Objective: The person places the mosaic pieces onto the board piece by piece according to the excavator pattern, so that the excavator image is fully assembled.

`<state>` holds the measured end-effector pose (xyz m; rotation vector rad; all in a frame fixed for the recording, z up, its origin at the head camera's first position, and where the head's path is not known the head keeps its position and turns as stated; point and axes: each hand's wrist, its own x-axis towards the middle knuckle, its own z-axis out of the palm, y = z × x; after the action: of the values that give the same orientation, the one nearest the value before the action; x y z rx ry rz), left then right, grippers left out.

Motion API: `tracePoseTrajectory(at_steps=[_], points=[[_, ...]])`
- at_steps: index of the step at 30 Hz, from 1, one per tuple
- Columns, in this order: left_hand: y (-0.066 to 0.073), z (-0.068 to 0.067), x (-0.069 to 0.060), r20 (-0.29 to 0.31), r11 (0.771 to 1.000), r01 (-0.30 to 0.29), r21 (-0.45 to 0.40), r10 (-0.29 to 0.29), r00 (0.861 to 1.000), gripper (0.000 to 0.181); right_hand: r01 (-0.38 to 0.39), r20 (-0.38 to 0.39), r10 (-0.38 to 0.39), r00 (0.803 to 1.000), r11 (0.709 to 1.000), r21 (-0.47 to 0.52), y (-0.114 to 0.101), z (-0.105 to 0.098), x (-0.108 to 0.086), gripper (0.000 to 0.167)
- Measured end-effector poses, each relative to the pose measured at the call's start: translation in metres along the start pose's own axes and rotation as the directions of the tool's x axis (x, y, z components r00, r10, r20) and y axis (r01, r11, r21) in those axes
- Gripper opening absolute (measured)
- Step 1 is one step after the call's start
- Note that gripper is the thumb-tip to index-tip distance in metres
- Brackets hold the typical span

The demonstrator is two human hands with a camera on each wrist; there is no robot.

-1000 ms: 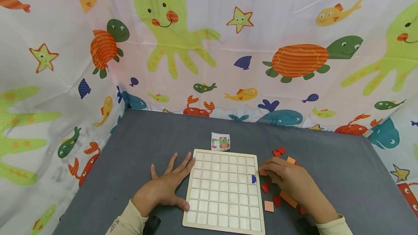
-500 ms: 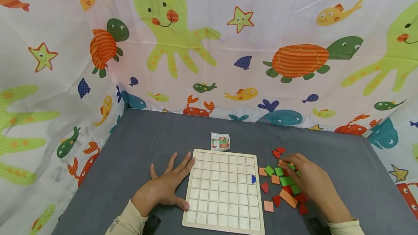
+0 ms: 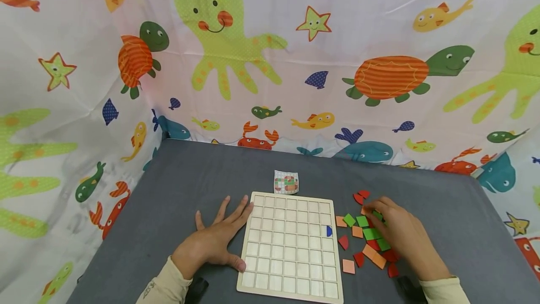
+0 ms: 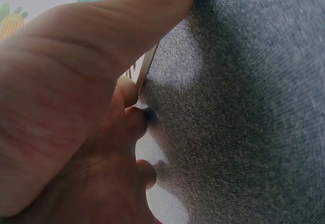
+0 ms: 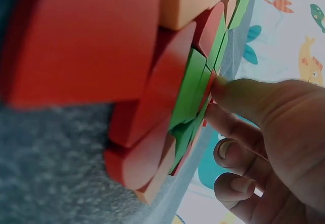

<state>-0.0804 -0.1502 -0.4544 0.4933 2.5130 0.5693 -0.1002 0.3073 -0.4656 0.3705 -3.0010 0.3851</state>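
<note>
- My left grip (image 3: 213, 245) lies spread, holding nothing, its thumb on the left edge of the pale wooden grid board (image 3: 278, 251), towards the near-left corner.
- My right grip (image 3: 398, 233) has thumb and forefinger close together at a small orange tile (image 3: 363, 210); I cannot tell whether they pinch it.
- That tile is among green square tiles (image 3: 371, 233) and red round-edged tiles (image 3: 343, 242), between the board's right edge and the right edge of the grey counter (image 3: 202, 172).
- It should be light, stiff, slightly slick; I'd take opposite side edges.
</note>
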Motion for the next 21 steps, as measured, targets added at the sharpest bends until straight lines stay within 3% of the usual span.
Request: tracePoseTrajectory(at_steps=[13, 21], points=[[0.002, -0.003, -0.001, -0.008, 1.0, 0.007, 0.016, -0.007, 1.0, 0.142, 0.035, 0.065, -0.03, 0.997, 0.996, -0.087, -0.007, -0.004, 0.012, 0.016], [-0.003, 0.0, 0.001, 0.001, 0.999, -0.034, -0.034, 0.034, 0.999, 0.139, 0.015, 0.082, -0.006, 0.997, 0.994, -0.104, -0.011, -0.003, 0.018, 0.017]])
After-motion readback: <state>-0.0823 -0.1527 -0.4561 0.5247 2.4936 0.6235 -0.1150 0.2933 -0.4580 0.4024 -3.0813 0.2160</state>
